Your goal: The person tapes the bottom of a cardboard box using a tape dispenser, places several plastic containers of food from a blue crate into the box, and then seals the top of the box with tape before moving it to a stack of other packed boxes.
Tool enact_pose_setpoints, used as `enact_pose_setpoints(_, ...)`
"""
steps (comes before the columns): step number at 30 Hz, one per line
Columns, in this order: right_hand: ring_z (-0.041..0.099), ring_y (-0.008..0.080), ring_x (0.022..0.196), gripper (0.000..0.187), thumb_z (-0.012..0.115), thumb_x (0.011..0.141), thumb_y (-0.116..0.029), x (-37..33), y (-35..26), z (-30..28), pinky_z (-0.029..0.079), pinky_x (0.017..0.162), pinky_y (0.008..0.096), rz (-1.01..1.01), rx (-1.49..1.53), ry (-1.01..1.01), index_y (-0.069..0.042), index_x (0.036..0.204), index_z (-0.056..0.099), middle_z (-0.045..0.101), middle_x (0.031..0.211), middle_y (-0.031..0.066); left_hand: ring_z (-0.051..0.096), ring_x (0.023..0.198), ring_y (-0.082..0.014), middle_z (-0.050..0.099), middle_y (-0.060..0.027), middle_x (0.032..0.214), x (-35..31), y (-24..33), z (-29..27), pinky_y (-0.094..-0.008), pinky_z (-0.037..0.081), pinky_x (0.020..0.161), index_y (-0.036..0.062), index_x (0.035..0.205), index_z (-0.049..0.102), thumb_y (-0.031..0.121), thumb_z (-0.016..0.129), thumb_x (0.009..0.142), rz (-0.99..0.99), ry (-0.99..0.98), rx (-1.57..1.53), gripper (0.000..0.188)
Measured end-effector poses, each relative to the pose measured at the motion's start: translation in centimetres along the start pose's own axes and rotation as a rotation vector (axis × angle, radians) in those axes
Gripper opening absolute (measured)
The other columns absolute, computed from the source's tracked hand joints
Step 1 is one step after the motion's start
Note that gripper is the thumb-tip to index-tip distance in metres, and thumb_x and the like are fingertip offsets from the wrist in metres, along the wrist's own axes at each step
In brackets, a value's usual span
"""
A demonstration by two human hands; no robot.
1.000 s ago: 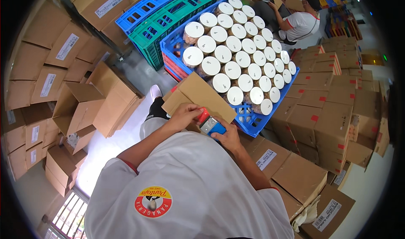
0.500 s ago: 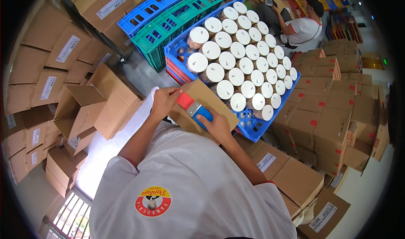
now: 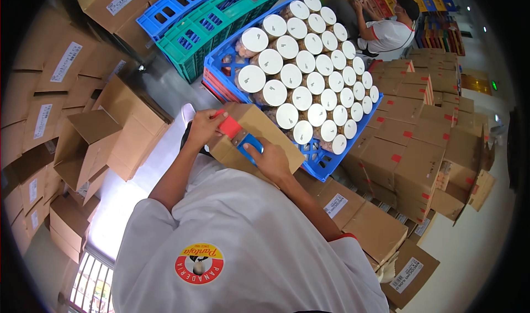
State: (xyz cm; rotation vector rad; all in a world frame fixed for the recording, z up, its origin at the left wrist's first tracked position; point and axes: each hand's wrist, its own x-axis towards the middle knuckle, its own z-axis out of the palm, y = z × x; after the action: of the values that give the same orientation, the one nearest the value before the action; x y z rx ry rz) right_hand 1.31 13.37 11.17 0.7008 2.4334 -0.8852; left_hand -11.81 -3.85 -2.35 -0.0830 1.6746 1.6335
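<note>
A closed cardboard box [image 3: 264, 124] is in front of my body, beside a blue crate. My right hand [image 3: 271, 161] is wrapped round a blue tape dispenser [image 3: 251, 147] with a metal front, held over the box top. A wide strip of red tape [image 3: 229, 126] stretches from the dispenser to the box's left edge. There my left hand [image 3: 203, 127] pinches the tape's end, its fingertips at the box's far left corner. What the box stands on is hidden.
Just beyond the box, a blue crate [image 3: 327, 168] holds several jars with white lids [image 3: 301, 98]. A green crate [image 3: 185, 53] stands behind it. Open cartons [image 3: 130, 141] sit at left, stacked taped boxes [image 3: 417, 147] at right. Another person [image 3: 389, 35] crouches at the far right.
The view has shifted, so the crates and boxes sit further left. Both hands remain on the tape and dispenser, and the red strip now lies nearer the box's left edge.
</note>
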Motion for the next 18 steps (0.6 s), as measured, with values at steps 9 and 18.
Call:
enact_pose_setpoints(9, 0.072, 0.0439, 0.086, 0.055, 0.064, 0.097, -0.051, -0.5, -1.2, -0.1, 0.054, 0.075, 0.0525, 0.066, 0.036, 0.038, -0.001, 0.119, 0.071, 0.073, 0.09, 0.0268, 0.064, 0.055, -0.0076, 0.07, -0.0054, 0.067, -0.4, -0.3, -0.1, -0.0247, 0.051, 0.052, -0.0032, 0.09, 0.076, 0.031, 0.074, 0.097, 0.058, 0.053, 0.032, 0.035)
enact_pose_setpoints(18, 0.074, 0.0391, 0.083, 0.056, 0.066, 0.096, -0.052, -0.1, -0.6, 0.1, 0.056, 0.075, 0.047, 0.071, 0.005, 0.039, -0.002, 0.121, 0.071, 0.074, 0.087, 0.0242, 0.067, 0.102, -0.0293, 0.07, -0.0168, 0.112, 0.9, -4.7, 1.0, -0.038, 0.052, 0.09, 0.0027, 0.11, 0.075, 0.023, 0.073, 0.094, 0.296, 0.068, 0.326, 0.026)
